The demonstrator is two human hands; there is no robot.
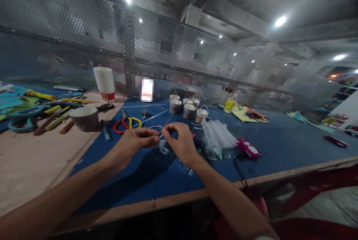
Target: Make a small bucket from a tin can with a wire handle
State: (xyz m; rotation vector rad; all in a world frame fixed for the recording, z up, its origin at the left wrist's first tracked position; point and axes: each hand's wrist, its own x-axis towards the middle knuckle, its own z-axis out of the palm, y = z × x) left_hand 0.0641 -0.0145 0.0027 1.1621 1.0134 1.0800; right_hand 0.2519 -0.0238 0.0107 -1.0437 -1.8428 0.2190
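Left hand (133,142), right hand (181,142); thin strand (161,132) between

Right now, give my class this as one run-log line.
Left hand: pinching thin brown strand | Right hand: pinching same strand | Beyond: loop-handled grey-white cups | Surface: blue tabletop

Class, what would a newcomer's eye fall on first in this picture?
Probably the left hand and right hand, meeting at front centre around a thin strand. Just beyond them, small cups with looped handles cluster on the blue tabletop. Colour also stands out: red-and-yellow-handled pliers beyond the left hand, a magenta object to the right.
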